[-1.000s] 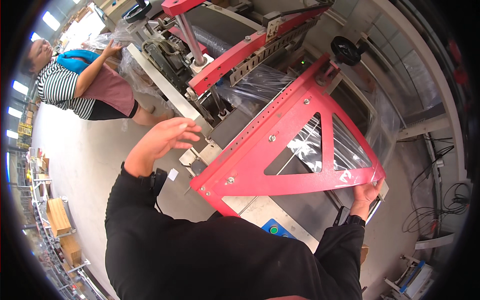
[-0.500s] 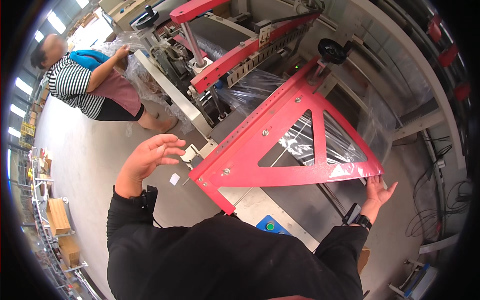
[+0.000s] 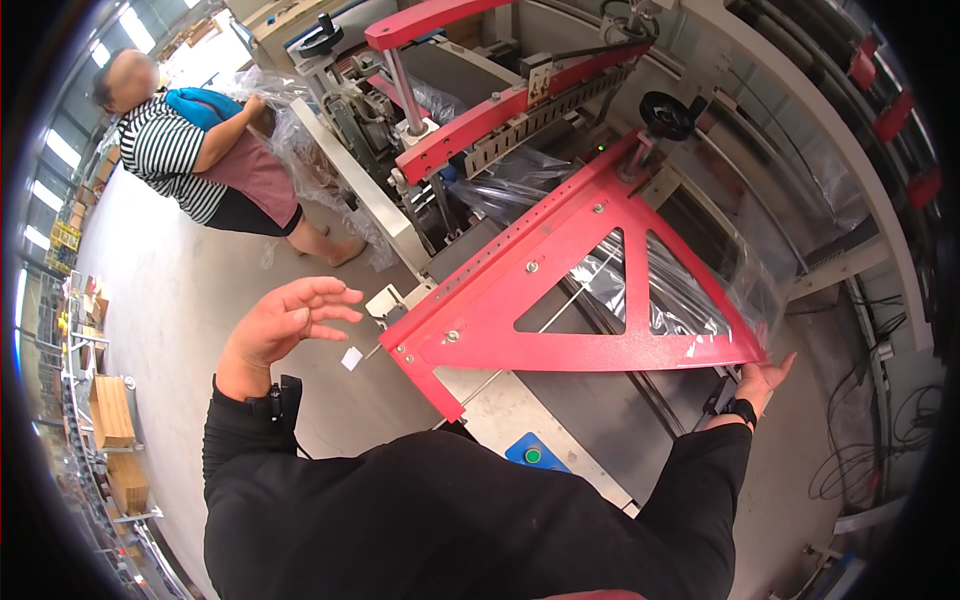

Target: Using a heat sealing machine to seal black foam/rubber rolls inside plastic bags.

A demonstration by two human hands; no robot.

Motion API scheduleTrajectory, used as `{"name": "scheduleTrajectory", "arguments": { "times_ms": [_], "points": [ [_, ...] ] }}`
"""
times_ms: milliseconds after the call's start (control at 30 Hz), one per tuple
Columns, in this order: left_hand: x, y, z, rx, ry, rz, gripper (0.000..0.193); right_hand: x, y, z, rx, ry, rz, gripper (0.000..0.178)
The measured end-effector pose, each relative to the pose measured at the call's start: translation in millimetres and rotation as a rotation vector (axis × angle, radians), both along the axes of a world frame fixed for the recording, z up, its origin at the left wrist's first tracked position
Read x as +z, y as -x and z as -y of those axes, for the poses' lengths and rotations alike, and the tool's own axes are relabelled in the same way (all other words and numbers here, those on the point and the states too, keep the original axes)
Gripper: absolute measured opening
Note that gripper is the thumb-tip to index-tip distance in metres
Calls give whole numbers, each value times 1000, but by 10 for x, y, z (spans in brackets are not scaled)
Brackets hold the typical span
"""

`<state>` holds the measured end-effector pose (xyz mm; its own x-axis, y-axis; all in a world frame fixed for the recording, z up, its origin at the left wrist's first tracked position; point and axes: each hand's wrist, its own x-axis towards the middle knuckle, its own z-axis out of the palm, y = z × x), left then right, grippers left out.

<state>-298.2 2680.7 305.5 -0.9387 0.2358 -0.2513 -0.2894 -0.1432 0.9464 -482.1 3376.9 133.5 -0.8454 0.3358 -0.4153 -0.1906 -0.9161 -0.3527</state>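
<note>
Right hand (image 3: 765,378) at the right corner of the red frame (image 3: 637,300), fingers partly hidden (can't tell if gripping). Left hand (image 3: 285,325), loosely open, empty, has shifted left; only the right attends the frame, above the grey machine bed (image 3: 585,410).

Glare whitens the upper left; edges seem blurred.

Brightest at left
Spread over smooth pale-grey floor (image 3: 165,310), lined with tan rectangular boxes (image 3: 112,412) and glowing white oblong panels (image 3: 62,146).
</note>
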Motion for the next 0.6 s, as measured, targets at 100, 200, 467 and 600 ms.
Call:
{"name": "scheduleTrajectory", "arguments": {
  "times_ms": [100,200,467,600],
  "points": [
    [48,-48,5,-53,-37,-16,65,-202,4,-198,123,-106,65,94],
    [78,-142,11,-80,-83,-45,67,-79,-125,-268,70,-182,464,97],
    [36,-210,-100,-62,-101,-48,69,423,-220,138,143,-218,328,99],
    [69,-274,-137,-116,-128,-69,73,107,-153,74,128,-7,73,97]
  ]
}}
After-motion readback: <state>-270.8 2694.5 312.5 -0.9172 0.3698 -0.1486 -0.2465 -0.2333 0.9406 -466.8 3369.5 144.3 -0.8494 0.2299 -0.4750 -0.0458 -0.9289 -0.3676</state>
